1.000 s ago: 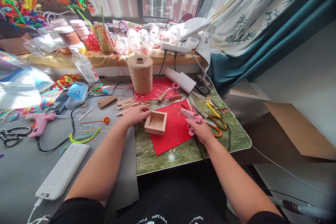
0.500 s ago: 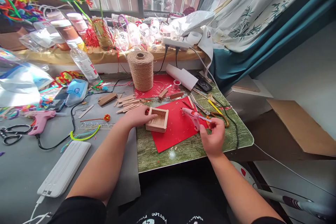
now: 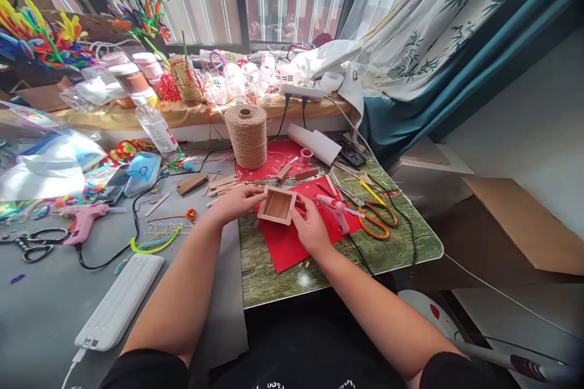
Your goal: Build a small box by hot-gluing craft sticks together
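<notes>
Between my two hands is a small open wooden box [image 3: 277,205], tilted so that its inside faces me. My left hand [image 3: 237,202] grips its left side, and my right hand [image 3: 311,226] has its fingers closed on the right side. Below the box lies a sheet of red paper [image 3: 283,253]. Just right of my right hand, a pink glue gun [image 3: 335,208] rests on that paper with a glue stick poking out of its back. Scissors with orange handles [image 3: 376,228] lie beside the glue gun.
A large spool of twine [image 3: 246,137] stands behind the box. Thin wooden sticks [image 3: 221,185] lie to the left. A second pink glue gun [image 3: 86,222], black-handled scissors [image 3: 39,243] and a white power bank [image 3: 119,301] are on the grey side. Black cables cross the table.
My right hand has left the glue gun and moved left onto the box. The box is now raised and tilted between both hands. The view has tipped slightly upward.
</notes>
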The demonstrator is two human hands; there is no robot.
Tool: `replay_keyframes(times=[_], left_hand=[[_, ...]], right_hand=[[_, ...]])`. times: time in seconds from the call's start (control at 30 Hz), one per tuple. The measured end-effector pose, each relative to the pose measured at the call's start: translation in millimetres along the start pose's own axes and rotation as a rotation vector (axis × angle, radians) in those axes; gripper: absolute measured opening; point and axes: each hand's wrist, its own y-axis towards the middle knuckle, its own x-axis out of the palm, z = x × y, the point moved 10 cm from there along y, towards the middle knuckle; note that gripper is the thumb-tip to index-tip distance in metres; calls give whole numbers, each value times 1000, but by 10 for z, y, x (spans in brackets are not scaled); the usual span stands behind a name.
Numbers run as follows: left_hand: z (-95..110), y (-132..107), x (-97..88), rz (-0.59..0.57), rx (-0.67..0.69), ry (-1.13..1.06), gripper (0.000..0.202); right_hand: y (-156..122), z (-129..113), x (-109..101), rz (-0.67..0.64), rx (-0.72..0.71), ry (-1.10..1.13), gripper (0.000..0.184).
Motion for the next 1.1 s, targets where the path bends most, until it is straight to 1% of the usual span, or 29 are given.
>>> replay_keyframes(times=[0.07, 0.13, 0.23, 0.3, 0.37, 0.43, 0.53, 0.6, 0.67, 0.77, 0.87, 1.0, 1.1], left_hand=[[21, 41, -83, 93, 77, -172, 43], [1, 73, -98, 108, 125, -353, 42], [22, 85, -33, 10, 215, -511, 52], [35, 74, 23, -70, 257, -530, 64], [7, 66, 93, -150, 254, -510, 71], [-33, 64, 142, -204, 240, -486, 73], [-57, 61, 163, -229, 248, -445, 79], [-69, 63, 167, -226, 247, -411, 83], [-91, 70, 172, -218, 231, -390, 83], [-136, 88, 184, -219, 203, -393, 79], [-164, 105, 181, -222, 195, -398, 78], [-156, 107, 162, -217, 187, -380, 74], [-127, 96, 152, -214, 180, -366, 72]], right_hand=[[57, -134, -29, 38, -103, 19, 43], [96, -242, -37, 39, -194, 36, 36], [106, -304, -53, 25, -288, 17, 31], [92, -275, -66, 11, -307, -20, 38], [85, -203, -64, -12, -287, -75, 52], [91, -111, -51, -41, -243, -103, 63], [113, 18, -5, -106, -174, -17, 69], [125, 85, 24, -147, -137, 48, 71], [137, 122, 24, -163, -120, 56, 73], [159, 114, -10, -163, -128, 35, 71], [186, 102, -15, -188, -108, 62, 66], [205, 106, 23, -239, -63, 122, 65], [209, 116, 28, -240, -51, 143, 66]])
